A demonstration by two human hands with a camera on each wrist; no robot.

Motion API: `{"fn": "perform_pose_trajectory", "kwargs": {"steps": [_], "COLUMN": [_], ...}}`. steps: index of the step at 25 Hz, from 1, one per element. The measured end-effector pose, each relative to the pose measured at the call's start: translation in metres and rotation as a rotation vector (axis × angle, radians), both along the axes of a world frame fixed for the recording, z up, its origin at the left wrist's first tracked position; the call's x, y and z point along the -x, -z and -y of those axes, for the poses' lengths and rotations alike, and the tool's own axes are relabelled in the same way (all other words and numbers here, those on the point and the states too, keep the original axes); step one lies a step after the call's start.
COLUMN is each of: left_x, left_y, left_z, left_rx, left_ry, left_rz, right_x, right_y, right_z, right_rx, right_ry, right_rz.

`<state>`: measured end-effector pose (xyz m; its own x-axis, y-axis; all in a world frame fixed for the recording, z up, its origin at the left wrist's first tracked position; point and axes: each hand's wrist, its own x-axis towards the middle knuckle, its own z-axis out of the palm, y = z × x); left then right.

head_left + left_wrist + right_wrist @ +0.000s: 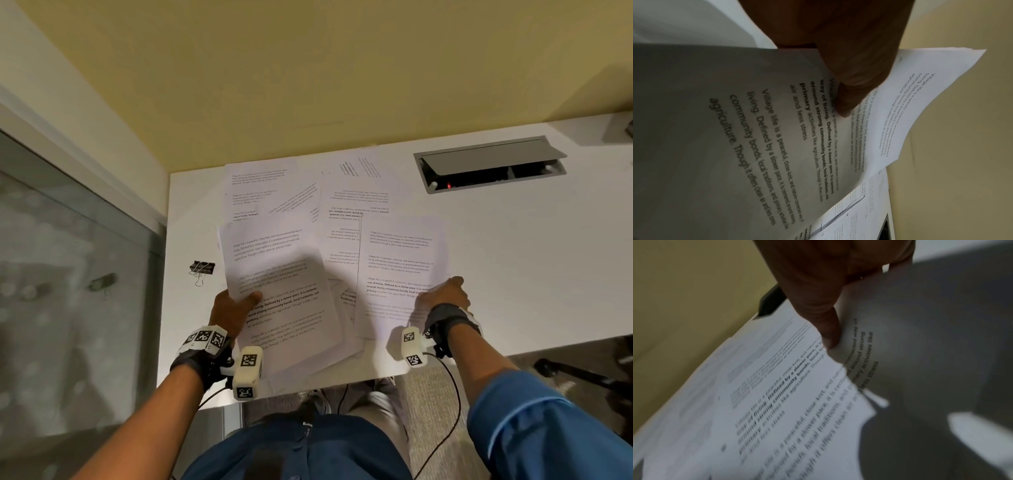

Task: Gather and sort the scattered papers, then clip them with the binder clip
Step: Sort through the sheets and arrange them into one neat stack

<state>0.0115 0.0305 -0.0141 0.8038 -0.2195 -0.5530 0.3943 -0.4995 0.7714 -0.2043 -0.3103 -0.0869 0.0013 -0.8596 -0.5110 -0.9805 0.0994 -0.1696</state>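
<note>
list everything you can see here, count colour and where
held papers: a few sheets, white, printed, gripped at desk's near left
right sheet: one, white, printed, lifted at its near right edge
loose papers: several, white, overlapping at mid desk
binder clip: one, black, silver handles, on desk left of papers
desk: one, white
cable hatch: one, grey, lid open, far right of desk
left hand: grips held papers
right hand: pinches right sheet

Head looks down; wrist views sit close, sharing papers [342,212].
</note>
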Motion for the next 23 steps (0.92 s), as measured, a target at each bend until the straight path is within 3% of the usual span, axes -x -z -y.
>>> {"fn": "perform_pose_trajectory", "kwargs": {"steps": [3,7,16,19,23], "left_x": [-0.002,-0.006,-0.023,-0.025,-0.033], "left_y": [-0.001,-0.005,-0.022,-0.039,-0.044], "left_z": [0.001,0.003,0.031,0.041,0.05], "left_rx": [-0.002,0.009,0.086,0.089,0.178], "left_ry": [0.019,0.05,0.201,0.258,0.353], "left_rz": [0.005,-0.005,0.063,0.072,0.066], "right_x": [0.007,0.018,0.009,-0.007,-0.032], "right_y": [-0.007,-0.028,-0.141,-0.151,-0.149], "right_z": [0.004,0.0,-0.003,-0.01,-0.041], "right_rx": [-0.055,-0.026,0.025,-0.093,-0.173], "right_ry": [-0.11,-0.122,0.091,0.089,-0.037], "right_rz": [0.057,0.37,1.108,1.219,1.198]}}
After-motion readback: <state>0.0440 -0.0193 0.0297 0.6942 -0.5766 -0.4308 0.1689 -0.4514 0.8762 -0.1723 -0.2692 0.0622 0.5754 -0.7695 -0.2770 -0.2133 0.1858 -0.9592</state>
